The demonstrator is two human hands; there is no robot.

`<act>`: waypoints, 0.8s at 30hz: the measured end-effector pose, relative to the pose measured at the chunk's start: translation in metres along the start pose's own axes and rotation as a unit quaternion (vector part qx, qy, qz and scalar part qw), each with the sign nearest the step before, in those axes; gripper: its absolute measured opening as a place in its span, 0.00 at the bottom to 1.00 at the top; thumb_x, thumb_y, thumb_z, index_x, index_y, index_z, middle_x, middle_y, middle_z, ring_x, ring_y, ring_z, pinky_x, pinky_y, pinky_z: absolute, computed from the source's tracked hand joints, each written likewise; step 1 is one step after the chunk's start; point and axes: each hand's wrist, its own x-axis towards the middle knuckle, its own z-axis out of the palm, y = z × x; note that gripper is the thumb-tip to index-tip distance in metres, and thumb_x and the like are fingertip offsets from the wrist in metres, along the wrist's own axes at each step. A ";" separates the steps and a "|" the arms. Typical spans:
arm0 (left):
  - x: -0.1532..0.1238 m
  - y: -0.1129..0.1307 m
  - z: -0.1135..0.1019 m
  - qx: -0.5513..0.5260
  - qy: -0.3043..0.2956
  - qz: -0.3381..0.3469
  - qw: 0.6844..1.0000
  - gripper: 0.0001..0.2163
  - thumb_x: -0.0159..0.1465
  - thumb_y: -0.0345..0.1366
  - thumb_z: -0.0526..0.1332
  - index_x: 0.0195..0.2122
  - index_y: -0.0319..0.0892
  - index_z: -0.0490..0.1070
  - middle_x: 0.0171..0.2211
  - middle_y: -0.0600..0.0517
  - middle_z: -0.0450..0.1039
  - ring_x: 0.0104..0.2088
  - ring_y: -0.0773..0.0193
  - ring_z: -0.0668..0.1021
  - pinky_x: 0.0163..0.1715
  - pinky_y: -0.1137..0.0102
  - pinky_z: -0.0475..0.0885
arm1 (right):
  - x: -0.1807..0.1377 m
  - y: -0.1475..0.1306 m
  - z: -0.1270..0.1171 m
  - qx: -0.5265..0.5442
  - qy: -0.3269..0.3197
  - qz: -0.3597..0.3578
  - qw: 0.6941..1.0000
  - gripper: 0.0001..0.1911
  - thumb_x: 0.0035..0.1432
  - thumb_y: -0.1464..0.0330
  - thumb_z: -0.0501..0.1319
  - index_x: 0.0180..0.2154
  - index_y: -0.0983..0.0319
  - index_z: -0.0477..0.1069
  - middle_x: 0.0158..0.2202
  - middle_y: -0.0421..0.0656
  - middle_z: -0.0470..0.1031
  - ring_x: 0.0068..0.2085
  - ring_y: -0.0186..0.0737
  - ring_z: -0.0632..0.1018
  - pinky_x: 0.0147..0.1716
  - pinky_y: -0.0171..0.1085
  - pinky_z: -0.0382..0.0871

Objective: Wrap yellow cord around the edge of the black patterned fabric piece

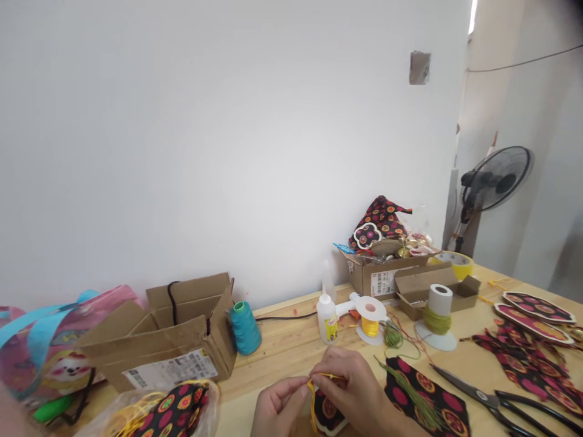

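Low in the middle of the head view, my left hand point(279, 408) and my right hand point(353, 385) are close together, both closed in a pinch. Between their fingertips runs a thin yellow cord point(313, 408), with one end hanging down. Below my right hand is a dark patterned fabric piece with a pale scalloped border point(328, 415), partly covered by the fingers. To the right lies a dark patterned cloth point(446, 397) with a bunch of green threads point(416, 394) across it. Beside the cloth are black-handled scissors point(489, 397).
Behind my hands stand a glue bottle point(327, 318), a yellow cord spool point(370, 326) and a green cord spool point(437, 318). A teal thread cone point(245, 328) is beside an open cardboard box point(182, 340). Fabric scraps point(532, 370) lie right; a filled box point(373, 276) stands behind.
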 end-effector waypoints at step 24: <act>0.008 -0.004 -0.011 0.022 -0.065 0.010 0.998 0.11 0.39 0.40 0.67 0.21 0.37 0.76 0.19 0.49 0.77 0.25 0.60 0.76 0.27 0.72 0.69 | 0.000 0.000 0.003 -0.009 0.040 0.034 0.999 0.11 0.50 0.73 0.54 0.19 0.63 0.70 0.18 0.37 0.61 0.22 0.30 0.65 0.21 0.28 0.54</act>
